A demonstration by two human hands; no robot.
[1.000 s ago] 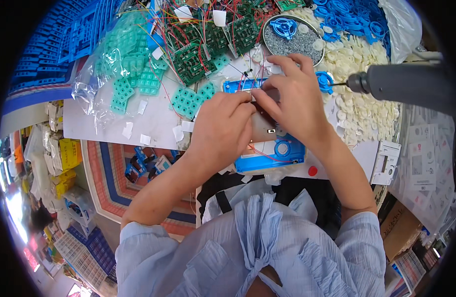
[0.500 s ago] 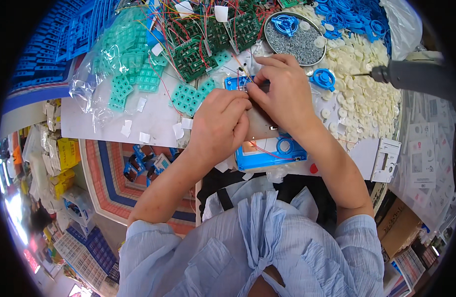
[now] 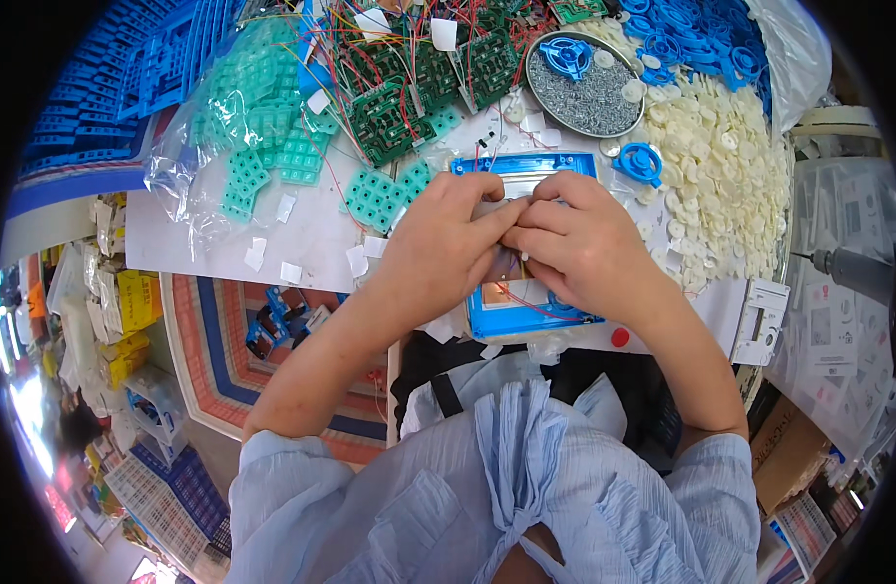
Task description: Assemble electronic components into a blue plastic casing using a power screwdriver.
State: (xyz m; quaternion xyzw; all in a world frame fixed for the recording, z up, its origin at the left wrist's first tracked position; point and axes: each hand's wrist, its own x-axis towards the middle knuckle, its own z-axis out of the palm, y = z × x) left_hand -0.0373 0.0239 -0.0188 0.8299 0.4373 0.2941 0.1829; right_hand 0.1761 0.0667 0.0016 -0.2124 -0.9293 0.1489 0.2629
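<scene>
A blue plastic casing (image 3: 485,323) lies near the table's front edge, below both hands. Thin red wires (image 3: 540,307) run across its near end, and a pale panel shows inside its far end. My left hand (image 3: 446,238) is closed over the casing's left half, fingertips pinched toward the middle. From the other side, my right hand (image 3: 589,248) is closed as well, its fingers meeting those of the left. A small white bit (image 3: 524,256) shows by the right fingertips. What the fingers hold is mostly hidden.
Green circuit boards (image 3: 384,122) with wires and teal rubber keypads (image 3: 370,200) lie left. A round tray of screws (image 3: 594,102), cream discs (image 3: 725,185) and a blue ring-shaped part (image 3: 640,164) lie right. A dark power screwdriver (image 3: 857,273) hangs at far right; a white plate (image 3: 759,321) sits below.
My right hand has come nearer and slightly right, beside my left fingers. The casing's far end now shows. The hanging screwdriver has swung away to the right and nearer.
</scene>
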